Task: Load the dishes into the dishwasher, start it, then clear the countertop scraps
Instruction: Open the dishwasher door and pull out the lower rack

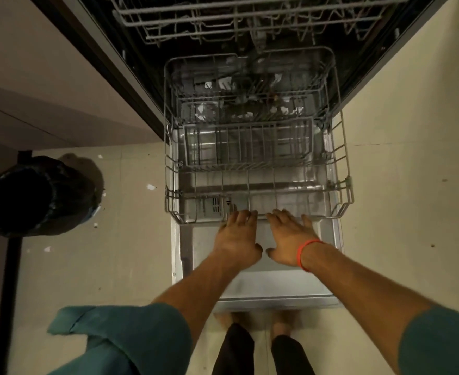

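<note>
Dishwasher (250, 28) door (263, 288) is dropped flat, lower rack (342, 169) pulled out over it, looks empty. Bin (33, 196) with a black bag sits on the floor off to the left. Left hand (236, 239) and right hand (290, 236) both have fingers spread straight, tips touching the rack's front rim, gripping nothing.

Both arms reach forward and down — left hand (238, 238) and right hand (290, 238) side by side, fingers extended.

lower rack (258, 169) on open door (263, 285), bin (30, 196) left
</note>
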Tool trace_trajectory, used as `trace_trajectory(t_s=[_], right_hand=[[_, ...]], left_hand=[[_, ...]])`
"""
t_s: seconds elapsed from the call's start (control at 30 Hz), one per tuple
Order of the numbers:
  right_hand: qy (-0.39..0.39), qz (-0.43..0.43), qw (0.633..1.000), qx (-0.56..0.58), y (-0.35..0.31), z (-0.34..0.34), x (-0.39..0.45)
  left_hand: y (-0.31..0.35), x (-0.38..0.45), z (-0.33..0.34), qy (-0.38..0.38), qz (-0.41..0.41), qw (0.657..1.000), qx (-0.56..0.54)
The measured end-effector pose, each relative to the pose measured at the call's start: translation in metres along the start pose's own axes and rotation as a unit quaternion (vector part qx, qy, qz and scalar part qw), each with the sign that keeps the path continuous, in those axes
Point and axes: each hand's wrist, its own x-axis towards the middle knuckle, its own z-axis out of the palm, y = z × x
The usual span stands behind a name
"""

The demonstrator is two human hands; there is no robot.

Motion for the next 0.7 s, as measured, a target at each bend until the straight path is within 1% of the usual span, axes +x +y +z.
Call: trace_trajectory(t_s=[0.1, 0.2, 0.47, 0.63, 0.7], right_hand=[[0.012, -0.013, 1.0, 0.007, 0.0, 0.024, -0.017], [0.015, -0.018, 1.0, 0.018, -0.002, 0.048, -0.03], [-0.005, 0.0, 0.999, 0.052, -0.017, 0.099, -0.069], [-0.039, 0.003, 0.999, 0.039, -0.019, 0.117, -0.086], [-0.04, 0.003, 0.999, 0.034, -0.018, 0.123, -0.089]], left_hand=[[0.0, -0.018, 0.021, 0.006, 0.0, 1.0, 0.0], [0.001, -0.036, 0.038, -0.004, 0.002, 1.0, -0.005], [0.011, -0.081, 0.08, -0.029, -0.011, 0.999, -0.014], [0.014, -0.098, 0.096, -0.076, -0.016, 0.997, -0.015], [0.016, -0.1, 0.1, -0.088, -0.02, 0.996, -0.015]])
